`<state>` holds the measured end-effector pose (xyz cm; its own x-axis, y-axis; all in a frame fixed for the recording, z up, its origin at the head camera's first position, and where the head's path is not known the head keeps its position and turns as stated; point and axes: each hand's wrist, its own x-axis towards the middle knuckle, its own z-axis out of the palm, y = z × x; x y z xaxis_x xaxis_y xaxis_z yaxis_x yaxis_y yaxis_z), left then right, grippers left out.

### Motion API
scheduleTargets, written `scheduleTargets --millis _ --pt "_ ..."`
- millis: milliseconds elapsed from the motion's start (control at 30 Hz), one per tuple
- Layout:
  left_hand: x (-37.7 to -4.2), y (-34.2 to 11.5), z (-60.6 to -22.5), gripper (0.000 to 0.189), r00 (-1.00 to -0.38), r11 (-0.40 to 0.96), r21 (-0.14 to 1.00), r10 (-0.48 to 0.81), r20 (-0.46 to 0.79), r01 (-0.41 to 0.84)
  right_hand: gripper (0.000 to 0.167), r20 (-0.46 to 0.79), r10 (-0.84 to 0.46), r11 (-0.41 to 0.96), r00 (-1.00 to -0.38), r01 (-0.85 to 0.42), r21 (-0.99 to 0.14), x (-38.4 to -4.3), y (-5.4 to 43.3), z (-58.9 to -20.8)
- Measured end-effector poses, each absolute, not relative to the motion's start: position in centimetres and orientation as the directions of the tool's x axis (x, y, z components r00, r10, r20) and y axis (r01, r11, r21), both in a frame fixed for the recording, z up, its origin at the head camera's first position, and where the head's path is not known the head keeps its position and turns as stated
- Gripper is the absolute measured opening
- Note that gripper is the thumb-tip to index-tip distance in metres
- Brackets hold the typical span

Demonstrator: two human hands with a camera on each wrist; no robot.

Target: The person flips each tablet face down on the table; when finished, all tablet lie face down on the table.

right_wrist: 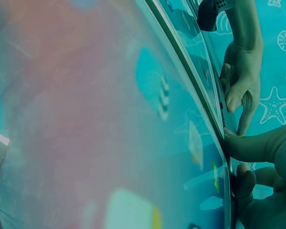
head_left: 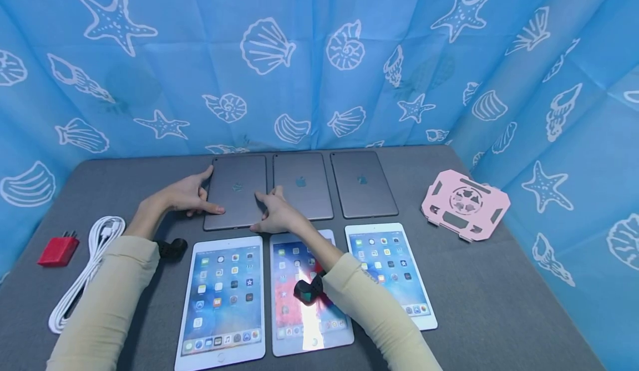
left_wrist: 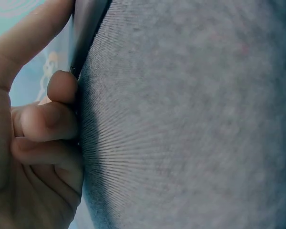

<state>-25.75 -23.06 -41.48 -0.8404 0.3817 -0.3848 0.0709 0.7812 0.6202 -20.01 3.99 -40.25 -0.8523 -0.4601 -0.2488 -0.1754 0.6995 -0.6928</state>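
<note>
Three dark grey tablets lie face down in a back row, an apple logo on each. At the leftmost grey tablet (head_left: 234, 179), my left hand (head_left: 187, 193) grips the left edge, thumb over its back. In the left wrist view, curled fingers (left_wrist: 50, 119) meet the table surface beside the tablet's edge (left_wrist: 88, 28). My right hand (head_left: 279, 211) holds the same tablet near its lower right corner, thumb and index finger spread. Beneath my right wrist is the middle white tablet (head_left: 312, 338), its screen lit; the right wrist view shows this screen (right_wrist: 86, 119) close up.
More grey tablets (head_left: 302, 193) (head_left: 364, 188) continue the back row. Lit white tablets (head_left: 227, 304) (head_left: 391, 260) flank the middle one in front. A red charger plug (head_left: 58, 252) and coiled white cable (head_left: 92, 254) lie left. A pink stand (head_left: 465, 204) sits right, near the blue curtain (head_left: 309, 55).
</note>
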Motion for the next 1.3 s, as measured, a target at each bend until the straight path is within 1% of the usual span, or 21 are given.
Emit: scheduleTargets --millis 533,667,867,1033,1133,1300 --pt "-25.3 -23.0 -41.3 0.139 -0.847 0.780 0.623 0.372 -0.379 0.064 0.088 -0.238 -0.442 0.708 -0.865 -0.173 -0.685 -19.5 3.8 -40.2" --pt "-25.1 -22.9 -41.1 0.131 -0.858 0.793 0.604 0.365 -0.361 0.084 0.082 -0.214 -0.464 0.694 -0.859 -0.203 -0.690 -19.2 3.8 -40.1" --pt "-24.8 -21.4 -40.5 0.108 -0.870 0.815 0.518 0.430 -0.241 0.259 0.071 -0.172 -0.510 0.665 -0.843 -0.259 -0.700 -18.9 4.8 -39.7" --pt "-24.9 -19.7 -40.4 0.093 -0.865 0.805 0.474 0.477 -0.156 0.358 0.064 -0.129 -0.595 0.651 -0.794 -0.381 -0.657 -18.7 6.5 -38.9" --pt "-24.9 -18.3 -40.1 0.084 -0.846 0.762 0.491 0.526 -0.089 0.422 0.059 -0.119 -0.621 0.650 -0.775 -0.425 -0.630 -18.5 8.1 -38.3" --pt "-24.8 -15.2 -39.2 0.077 -0.792 0.676 0.542 0.609 -0.029 0.500 0.058 -0.128 -0.594 0.702 -0.794 -0.433 -0.566 -17.5 10.9 -37.6"
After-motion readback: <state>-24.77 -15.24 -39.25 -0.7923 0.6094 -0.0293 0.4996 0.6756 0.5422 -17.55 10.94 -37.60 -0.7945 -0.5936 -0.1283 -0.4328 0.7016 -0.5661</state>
